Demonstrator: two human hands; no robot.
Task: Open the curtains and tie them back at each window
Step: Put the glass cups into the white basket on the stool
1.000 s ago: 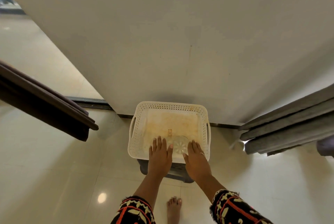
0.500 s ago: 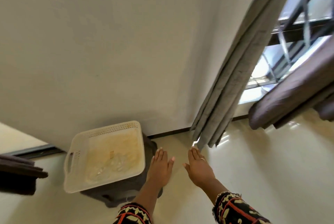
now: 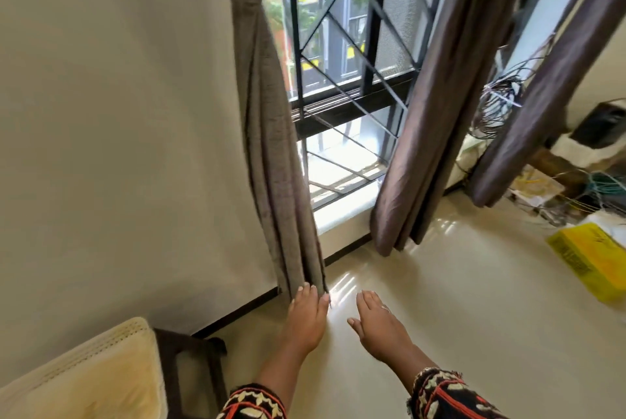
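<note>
At window point(image 3: 338, 46): grey curtain point(image 3: 271, 134) gathered at left, brown curtain point(image 3: 437, 97) at right, tangled wires point(image 3: 501, 97) beyond. Below window, left hand point(image 3: 306, 313), right hand point(image 3: 376, 320) flat, fingers straight.

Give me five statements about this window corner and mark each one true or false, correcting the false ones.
1. The left hand and the right hand are both open and hold nothing. True.
2. The yellow box lies on the floor left of the grey curtain. False: it lies far to the right, past the brown curtains.
3. The right hand wears a ring. True.
4. The white basket lies on the floor. False: it sits on a dark stool at lower left.
5. The grey curtain hangs gathered beside the wall. True.
</note>
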